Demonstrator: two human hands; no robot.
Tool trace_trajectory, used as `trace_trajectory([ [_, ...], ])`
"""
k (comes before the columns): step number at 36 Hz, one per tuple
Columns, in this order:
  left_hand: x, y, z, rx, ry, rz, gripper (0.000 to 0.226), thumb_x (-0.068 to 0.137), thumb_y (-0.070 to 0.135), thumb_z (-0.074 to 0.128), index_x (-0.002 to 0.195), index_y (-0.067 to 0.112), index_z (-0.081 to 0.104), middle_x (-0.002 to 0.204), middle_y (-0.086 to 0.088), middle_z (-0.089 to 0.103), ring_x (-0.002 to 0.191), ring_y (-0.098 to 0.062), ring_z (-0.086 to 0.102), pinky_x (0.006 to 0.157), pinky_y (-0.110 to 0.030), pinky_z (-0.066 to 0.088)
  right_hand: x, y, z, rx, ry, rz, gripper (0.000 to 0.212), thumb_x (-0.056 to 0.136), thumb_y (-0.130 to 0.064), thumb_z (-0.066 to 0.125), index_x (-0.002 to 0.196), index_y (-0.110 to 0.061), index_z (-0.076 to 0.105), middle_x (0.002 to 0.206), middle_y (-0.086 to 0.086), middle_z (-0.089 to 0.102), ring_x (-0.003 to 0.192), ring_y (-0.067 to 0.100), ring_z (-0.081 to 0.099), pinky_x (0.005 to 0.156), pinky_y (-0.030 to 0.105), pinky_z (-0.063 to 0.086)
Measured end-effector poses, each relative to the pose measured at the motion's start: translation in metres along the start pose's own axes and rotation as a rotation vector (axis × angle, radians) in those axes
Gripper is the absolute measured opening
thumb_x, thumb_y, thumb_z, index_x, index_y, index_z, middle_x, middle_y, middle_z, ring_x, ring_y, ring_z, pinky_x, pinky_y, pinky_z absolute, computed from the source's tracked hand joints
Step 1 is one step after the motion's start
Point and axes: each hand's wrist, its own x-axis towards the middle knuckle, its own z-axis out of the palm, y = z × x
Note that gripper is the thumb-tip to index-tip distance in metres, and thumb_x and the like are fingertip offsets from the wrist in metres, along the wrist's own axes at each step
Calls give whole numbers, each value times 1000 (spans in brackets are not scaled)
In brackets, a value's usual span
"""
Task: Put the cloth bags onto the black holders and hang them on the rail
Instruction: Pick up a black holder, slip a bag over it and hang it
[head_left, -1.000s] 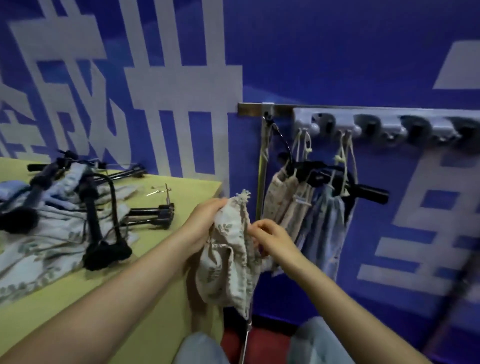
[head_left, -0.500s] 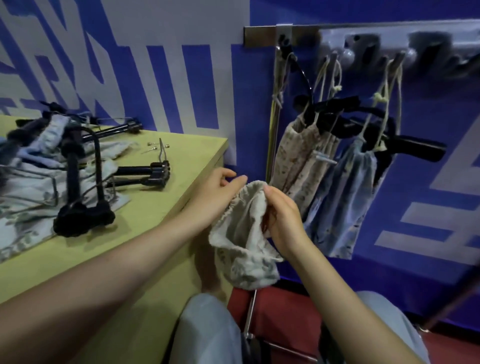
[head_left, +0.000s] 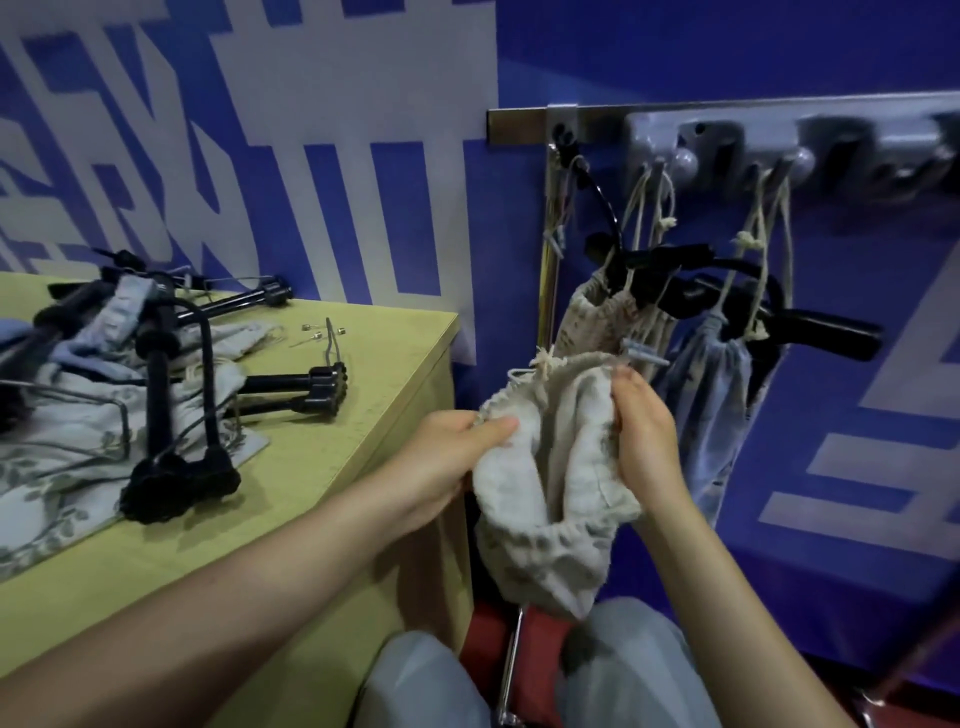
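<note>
Both hands, left (head_left: 447, 457) and right (head_left: 641, 426), grip one beige bag (head_left: 545, 493); some bags (head_left: 675, 353) hang on the rail (head_left: 519, 126); more bags (head_left: 78, 415) and holders (head_left: 182, 395) remain on the surface (head_left: 311, 467).

Single head-worn view, looking forward and down, close over the hands (head_left: 545, 447), wall rail (head_left: 519, 124) ahead

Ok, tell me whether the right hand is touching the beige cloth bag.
Touching. The head view shows the right hand pinching the rim of the beige cloth bag, fingers curled over the fabric with no gap.
</note>
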Motion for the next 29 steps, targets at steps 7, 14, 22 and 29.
trace_trajectory([
  [7, 3, 36, -27, -719, -70, -58, 26, 84, 23, 59, 100, 4, 67, 87, -10, 72, 70, -15, 70, 69, -25, 59, 1, 38, -23, -487, -59, -183, 26, 100, -19, 49, 75, -17, 55, 66, 1, 55, 64, 8, 50, 64, 32, 41],
  [14, -7, 45, -40, -850, -135, -155, 28, 83, 20, 52, 83, -1, 71, 74, -9, 68, 65, -14, 66, 74, -25, 57, -5, 42, -2, -713, -62, -107, 24, 101, -22, 47, 80, -15, 58, 73, -1, 61, 64, 2, 55, 57, 20, 40],
  [22, -11, 62, -68, -400, 29, -55, 29, 94, 24, 49, 92, 4, 70, 87, -12, 69, 83, -26, 64, 88, -39, 47, 22, -5, 26, 656, -139, 757, 37, 98, -11, 38, 127, 7, 53, 127, 27, 59, 120, 33, 57, 109, 42, 40],
  [29, -2, 65, -96, -501, 287, 25, 24, 88, 28, 57, 96, 7, 68, 105, -14, 69, 108, -30, 63, 100, -44, 46, 32, -20, 62, 155, -204, 538, 23, 99, -19, 43, 91, -9, 62, 91, 13, 65, 79, 23, 61, 74, 37, 54],
])
